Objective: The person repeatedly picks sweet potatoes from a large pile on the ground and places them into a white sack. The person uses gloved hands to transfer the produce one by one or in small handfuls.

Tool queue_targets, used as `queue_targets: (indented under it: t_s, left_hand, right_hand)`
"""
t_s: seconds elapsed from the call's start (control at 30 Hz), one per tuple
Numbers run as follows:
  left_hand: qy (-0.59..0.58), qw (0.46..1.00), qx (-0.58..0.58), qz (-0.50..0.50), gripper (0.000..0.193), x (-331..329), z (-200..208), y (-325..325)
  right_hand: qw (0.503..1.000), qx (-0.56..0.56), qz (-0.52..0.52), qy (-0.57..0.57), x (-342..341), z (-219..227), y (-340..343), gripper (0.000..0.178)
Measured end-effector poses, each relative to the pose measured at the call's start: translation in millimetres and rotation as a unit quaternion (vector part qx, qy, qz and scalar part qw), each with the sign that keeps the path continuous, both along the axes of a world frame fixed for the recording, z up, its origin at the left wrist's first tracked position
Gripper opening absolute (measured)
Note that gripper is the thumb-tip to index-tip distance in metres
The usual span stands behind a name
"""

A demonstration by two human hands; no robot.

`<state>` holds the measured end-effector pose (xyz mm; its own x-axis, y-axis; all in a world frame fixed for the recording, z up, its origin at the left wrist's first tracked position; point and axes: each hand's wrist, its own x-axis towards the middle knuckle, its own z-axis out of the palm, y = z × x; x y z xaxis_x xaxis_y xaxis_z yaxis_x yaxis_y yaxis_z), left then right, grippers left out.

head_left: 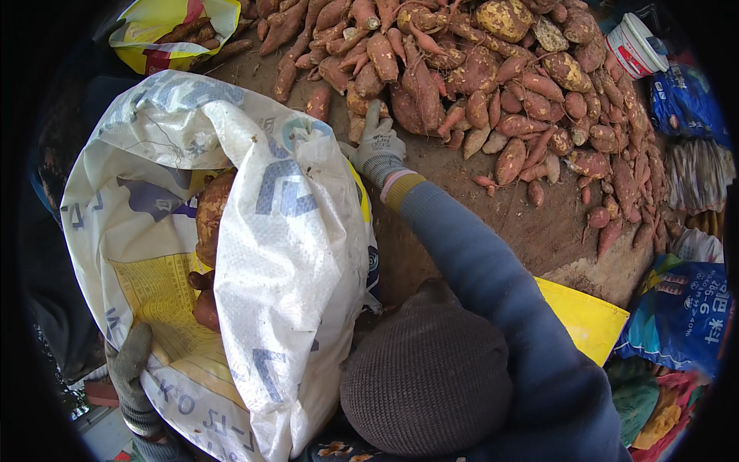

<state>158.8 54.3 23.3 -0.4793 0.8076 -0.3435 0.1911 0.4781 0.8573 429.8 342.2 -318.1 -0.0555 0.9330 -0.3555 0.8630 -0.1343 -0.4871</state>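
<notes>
My left hand [133, 373], in a grey glove, is closed on the near left rim of a big white woven sack [300, 254] with blue print. Inside the sack are a large brown sweet potato [212, 215] and smaller reddish ones, partly hidden by the sack's folded side. Beyond the sack, my right hand [379, 146] reaches out in a pale grey glove with its index finger stretched and its thumb apart. A knobbly sweet potato [356, 125] lies beside its fingers; contact is hard to make out.
A broad heap of sweet potatoes [462, 77] spreads over the brown ground [454, 185]. A yellow bag [138, 42] holding sweet potatoes lies far left. To the right are a white tub [635, 46], blue bags [677, 308] and a yellow sheet [585, 316]. A dark knitted rounded shape [427, 377] sits near.
</notes>
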Motion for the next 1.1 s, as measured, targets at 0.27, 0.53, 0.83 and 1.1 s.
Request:
queue_targets:
  t_s: [0.27, 0.53, 0.83, 1.1]
  left_hand:
    - [0.092, 0.996, -0.014, -0.016, 0.052, -24.1, 0.8, -17.3]
    - [0.034, 0.998, 0.013, 0.059, 0.056, -10.8, -2.5, -9.5]
    - [0.094, 0.994, -0.008, -0.055, 0.056, -4.9, 3.3, -1.6]
    - [-0.001, 0.998, 0.033, -0.05, 0.044, -1.8, 4.0, -0.2]
  right_hand:
    - [0.994, 0.076, -0.038, 0.063, 20.5, -32.4, 7.3, 0.1]
    - [0.644, -0.12, -0.397, 0.643, 75.2, -35.2, -61.9, 0.052]
    - [0.638, -0.04, -0.194, 0.744, 98.1, 16.9, -79.1, 0.05]
    - [0.545, 0.081, -0.01, 0.835, 89.7, 185.6, -50.1, 0.04]
